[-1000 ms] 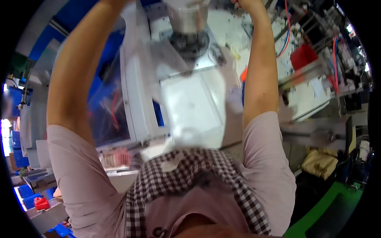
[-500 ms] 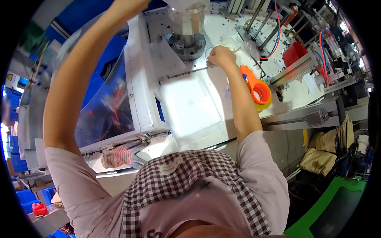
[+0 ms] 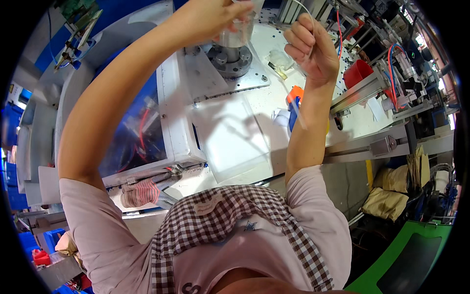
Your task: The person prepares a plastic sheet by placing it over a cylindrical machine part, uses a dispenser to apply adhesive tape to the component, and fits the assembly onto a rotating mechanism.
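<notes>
My right hand (image 3: 313, 49) is raised over the table, its fingers curled closed on a thin whitish flexible strip (image 3: 309, 13). The strip arcs up past the top edge, and a blurred pale length hangs below the hand. At the top, my left hand (image 3: 226, 17) reaches with fingers apart beside a clear cylinder (image 3: 234, 37); whether it touches the cylinder is hard to tell. That cylinder stands upright on a round metal fixture (image 3: 230, 62) bolted to a plate. An orange tape dispenser (image 3: 295, 93) is partly hidden behind my right forearm.
A white square panel (image 3: 232, 142) lies in front of me. Crumpled clear plastic (image 3: 280, 60) is on the white table. Left stands a white-framed machine housing (image 3: 176, 112), with a striped cloth glove (image 3: 142, 193) below it. Metal rails and a red cup (image 3: 357, 73) are at right.
My right hand has risen from the table beside the fixture, lifting the thin strip. My left hand has come down and right, beside the clear cylinder. The white sheet above the cylinder is out of view.
</notes>
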Demonstrator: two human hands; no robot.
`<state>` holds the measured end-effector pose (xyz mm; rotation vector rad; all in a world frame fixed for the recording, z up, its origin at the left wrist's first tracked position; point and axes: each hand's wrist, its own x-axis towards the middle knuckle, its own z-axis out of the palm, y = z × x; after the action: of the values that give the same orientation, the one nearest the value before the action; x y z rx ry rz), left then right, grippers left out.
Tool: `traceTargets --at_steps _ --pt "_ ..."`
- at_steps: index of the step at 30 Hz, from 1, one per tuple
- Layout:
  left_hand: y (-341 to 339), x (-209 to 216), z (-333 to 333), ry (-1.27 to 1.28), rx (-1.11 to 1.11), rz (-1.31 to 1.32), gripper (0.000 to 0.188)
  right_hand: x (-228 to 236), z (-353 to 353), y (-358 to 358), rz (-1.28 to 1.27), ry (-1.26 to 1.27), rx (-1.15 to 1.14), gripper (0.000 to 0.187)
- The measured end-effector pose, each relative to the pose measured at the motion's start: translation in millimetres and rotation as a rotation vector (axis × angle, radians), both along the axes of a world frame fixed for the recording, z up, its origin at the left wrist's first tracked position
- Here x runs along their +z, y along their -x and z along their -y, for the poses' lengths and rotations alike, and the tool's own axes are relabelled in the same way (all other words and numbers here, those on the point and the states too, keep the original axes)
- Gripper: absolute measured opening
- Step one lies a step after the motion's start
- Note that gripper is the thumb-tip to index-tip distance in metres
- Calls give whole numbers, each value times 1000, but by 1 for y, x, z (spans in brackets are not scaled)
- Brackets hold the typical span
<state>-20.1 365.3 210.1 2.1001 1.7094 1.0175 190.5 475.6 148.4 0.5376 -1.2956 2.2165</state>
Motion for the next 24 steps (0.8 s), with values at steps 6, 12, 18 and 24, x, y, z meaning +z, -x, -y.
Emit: traceTargets --at_steps 6,12,18,24 --pt "11 31 8 187 135 354 23 39 -17 40 193 -66 -187 20" --pt "32 53 -33 66 230 298 22 86 -61 73 394 -466 -815 20" --pt "61 46 -64 60 347 106 23 94 -107 109 569 -812 -893 12" --pt "73 42 -72 121 276 484 19 111 -77 106 412 -1357 -1292 20"
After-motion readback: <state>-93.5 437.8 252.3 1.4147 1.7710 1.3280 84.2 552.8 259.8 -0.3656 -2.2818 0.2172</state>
